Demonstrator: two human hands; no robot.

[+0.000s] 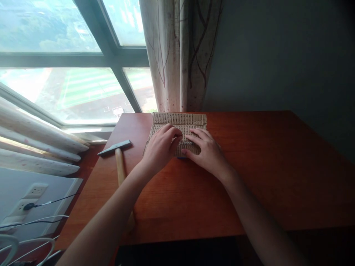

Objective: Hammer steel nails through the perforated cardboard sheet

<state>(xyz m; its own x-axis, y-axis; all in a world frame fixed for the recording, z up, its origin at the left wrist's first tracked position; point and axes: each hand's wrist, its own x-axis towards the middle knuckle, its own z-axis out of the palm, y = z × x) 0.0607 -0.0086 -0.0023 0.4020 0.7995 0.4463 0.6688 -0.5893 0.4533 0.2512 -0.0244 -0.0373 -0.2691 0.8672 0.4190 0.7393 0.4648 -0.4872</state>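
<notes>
A brown, cardboard-like sheet (pixel 177 118) with rows of small holes and creases across it lies near the far edge of the table. Over its left half, my left hand (pixel 162 144) is closed, thumb and fingertips pinched together; whatever is between them is too small to make out. My right hand (pixel 208 149) rests at the sheet's right side with fingers spread and the thumb apart, touching its surface. A dark seam or ridge runs across the sheet between the hands. Parts of the sheet are hidden under both hands.
A hammer (pixel 119 162) with a wooden handle lies left on the reddish-brown table (pixel 266 166), its handle partly behind my left forearm. Beyond are a window (pixel 88 88), curtains (pixel 172 55) and a wall. Sockets (pixel 36 190) and cables are at the lower left.
</notes>
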